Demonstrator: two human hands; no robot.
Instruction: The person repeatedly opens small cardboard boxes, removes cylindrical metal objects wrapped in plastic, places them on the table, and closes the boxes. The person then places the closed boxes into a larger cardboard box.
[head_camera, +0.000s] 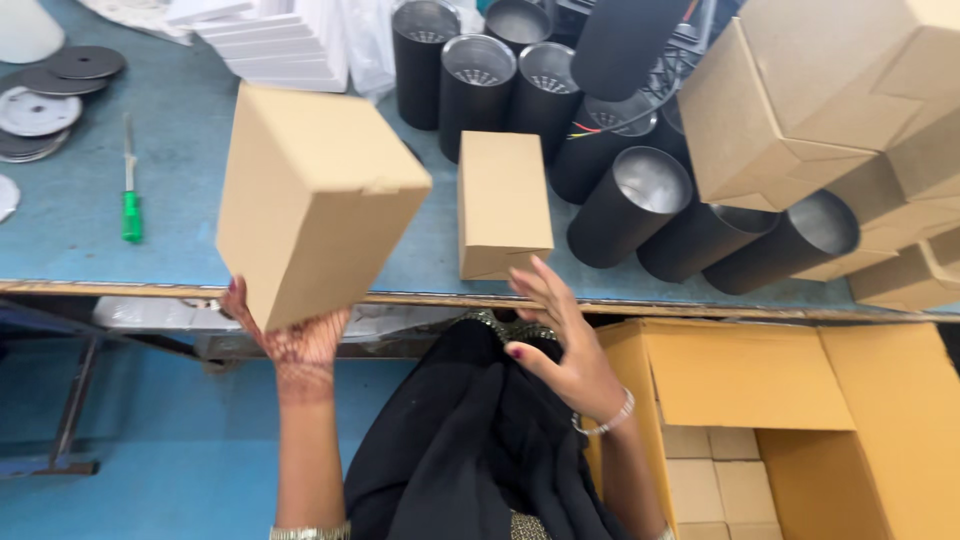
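Black draped clothing (470, 440) fills the lower middle of the view, nearest the camera. To its left, the left hand (290, 340), patterned with henna, is raised with its fingers spread under a closed plain brown cardboard box (315, 200), which is gripped from below and held tilted above the table edge. The right hand (560, 345), a silver bangle at its wrist, is held open with fingers spread; nothing is gripped by it, and it is kept apart from the held box. Just beyond its fingertips a second, smaller closed brown cardboard box (503, 205) is seen lying on the blue worktable (70, 220). Black cylindrical metal housings (630, 205) with silvery insides are grouped behind and to the right of that box. More brown cardboard boxes (800, 100) are stacked at the upper right. A large open cardboard carton (900, 420) stands at the lower right, with small boxes packed inside. A green-handled screwdriver (131, 190) and dark round discs (60, 85) are found at the left of the table.
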